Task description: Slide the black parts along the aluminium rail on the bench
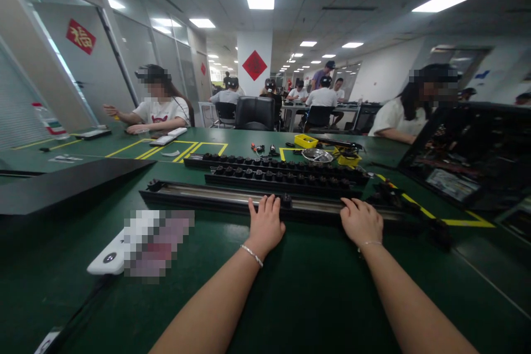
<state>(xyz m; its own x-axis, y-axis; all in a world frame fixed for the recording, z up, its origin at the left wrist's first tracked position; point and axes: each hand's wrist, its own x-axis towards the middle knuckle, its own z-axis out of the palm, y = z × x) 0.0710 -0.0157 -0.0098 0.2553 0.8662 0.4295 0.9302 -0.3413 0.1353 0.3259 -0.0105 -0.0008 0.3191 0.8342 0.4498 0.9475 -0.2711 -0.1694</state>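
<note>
We see the long black rail (199, 196) lying on the green table (311, 287), its long axis running left to right across our view. Our left hand (265, 224) and right hand (362, 221) rest flat on it, each grip released. Two knobbed black strips (274, 168) lie parallel just behind.

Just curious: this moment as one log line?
left hand: flat on black rail | right hand: on same rail | surface: green table

Left grip (265, 225): mine, palm down, fingers together, flat, pointing far. Right grip (362, 222): palm down, fingers loosely curled, unclenched. Forearms: both bare, stretched forward.
</note>
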